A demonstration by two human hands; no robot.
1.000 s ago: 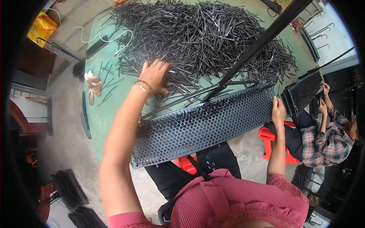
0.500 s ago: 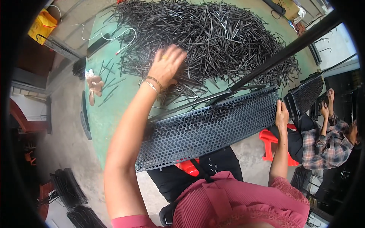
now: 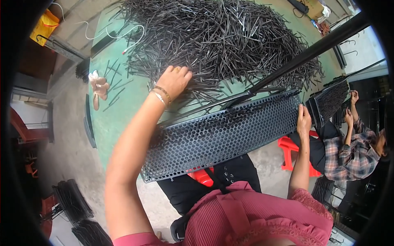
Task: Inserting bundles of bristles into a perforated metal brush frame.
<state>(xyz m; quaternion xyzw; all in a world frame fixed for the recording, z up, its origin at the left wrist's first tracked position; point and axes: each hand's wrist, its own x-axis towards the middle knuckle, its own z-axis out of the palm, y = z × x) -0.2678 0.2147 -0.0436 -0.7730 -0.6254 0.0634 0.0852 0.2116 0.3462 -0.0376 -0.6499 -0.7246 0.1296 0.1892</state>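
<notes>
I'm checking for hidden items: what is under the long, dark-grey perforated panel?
Below the perforated panel, black trousers and part of a red plastic stool show. Whatever lies directly beneath is covered; contact with the lap cannot be confirmed.

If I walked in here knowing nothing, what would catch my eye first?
Probably the big heap of thin dark sticks spread over the far part of the green table, with the left hand at its near edge. Next, the long panel full of holes above the person's lap, its right end held by the right hand.
</notes>
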